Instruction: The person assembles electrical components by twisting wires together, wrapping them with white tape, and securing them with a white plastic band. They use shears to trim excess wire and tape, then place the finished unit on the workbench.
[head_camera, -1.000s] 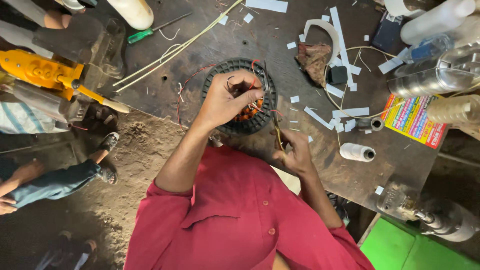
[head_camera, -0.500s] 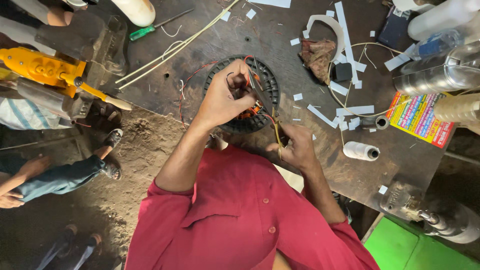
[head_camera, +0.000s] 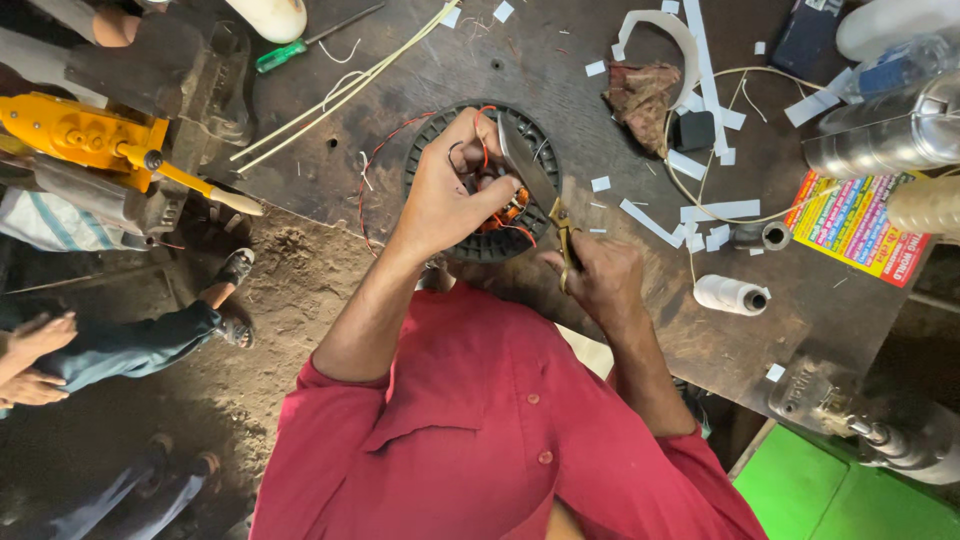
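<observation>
Round black ribbed motor stator with copper and red wire windings (head_camera: 500, 235), lying at the near centre of the dark worn table (head_camera: 420, 90); left hand (head_camera: 450, 195) pinching its red wires, right hand (head_camera: 600, 280) closed around brass-handled scissors (head_camera: 545, 190), blades over the stator. Right of it: white thread spool (head_camera: 730, 295) and a rectangular, brightly coloured printed leaflet (head_camera: 860, 225) at the table's right edge, among scattered white paper strips (head_camera: 720, 210).

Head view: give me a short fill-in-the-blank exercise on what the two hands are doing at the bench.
1. The right hand holds a pair of ____.
2. The left hand pinches wires over the round black ____.
3. The white thread spool lies on its ____.

Missing words: scissors; stator; side.
</observation>
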